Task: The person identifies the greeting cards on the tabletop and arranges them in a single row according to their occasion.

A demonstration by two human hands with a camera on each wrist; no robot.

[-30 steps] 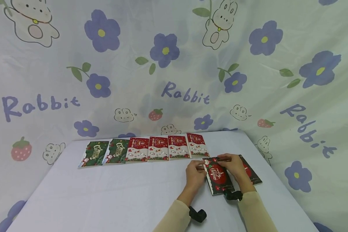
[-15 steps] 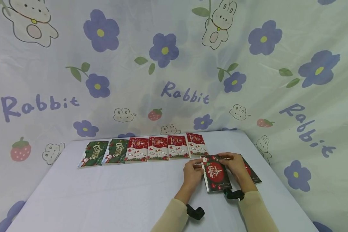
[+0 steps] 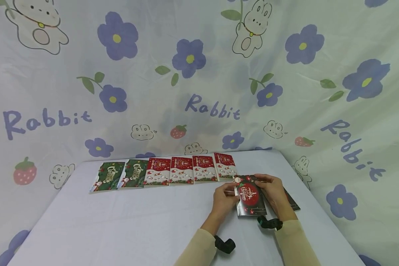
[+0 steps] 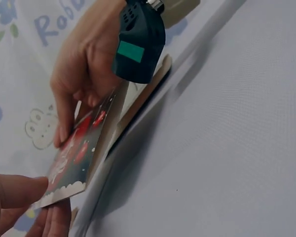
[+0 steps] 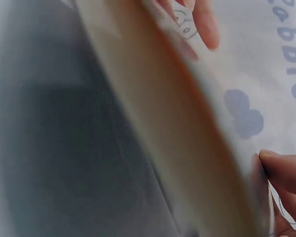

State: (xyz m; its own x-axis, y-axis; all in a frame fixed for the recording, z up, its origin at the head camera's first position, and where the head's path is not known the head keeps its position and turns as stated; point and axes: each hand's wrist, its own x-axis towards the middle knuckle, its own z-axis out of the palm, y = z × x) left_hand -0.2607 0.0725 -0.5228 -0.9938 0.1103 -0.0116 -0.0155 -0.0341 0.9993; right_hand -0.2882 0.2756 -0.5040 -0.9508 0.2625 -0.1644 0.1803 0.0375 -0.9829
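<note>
A black-and-red Christmas notebook [image 3: 249, 201] is held between both hands at the right side of the table. My left hand [image 3: 223, 201] pinches its left edge; in the left wrist view the thumb [image 4: 24, 191] lies on the cover and the fingers are beneath. My right hand [image 3: 273, 192] grips its upper right edge. The notebook is tilted up, its cover gleaming at the near end. A second dark notebook [image 3: 293, 202] lies on the table, partly hidden behind the right hand. The right wrist view is mostly filled by a blurred cream page edge [image 5: 172, 118].
A row of notebooks stretches along the back of the white table [image 3: 119, 229]: two green ones [image 3: 134, 173] at left, then several red-and-white ones [image 3: 181, 171]. The rightmost red notebook [image 3: 226, 166] stands just beyond the held one. A rabbit-print curtain [image 3: 153, 85] hangs behind.
The held notebook has turned straighter and its near end has tilted up. Both hands moved with it, slightly left and then back right. The row at the back stays put.
</note>
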